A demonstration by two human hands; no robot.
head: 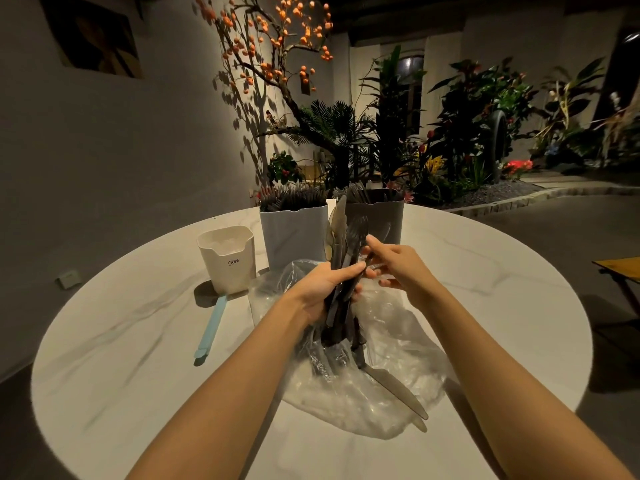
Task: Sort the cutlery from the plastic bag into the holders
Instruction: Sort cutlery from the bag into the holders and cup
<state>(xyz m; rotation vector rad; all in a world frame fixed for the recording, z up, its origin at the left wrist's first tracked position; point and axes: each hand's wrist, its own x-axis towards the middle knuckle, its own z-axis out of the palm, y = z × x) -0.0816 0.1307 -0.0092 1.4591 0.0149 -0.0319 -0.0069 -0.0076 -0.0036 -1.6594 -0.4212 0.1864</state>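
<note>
My left hand grips a bunch of dark plastic cutlery, upright above the clear plastic bag on the table. My right hand pinches the handle of a dark fork in that bunch. A dark knife lies on the bag, pointing toward the near right. Behind stand three holders: a cream one at the left, a pale blue-grey one full of forks, and a dark grey one also holding cutlery.
The round white marble table has its edge close on all sides. A light blue stick-like tool lies left of the bag. A wooden stool stands off the right edge. Plants and a wall fill the background.
</note>
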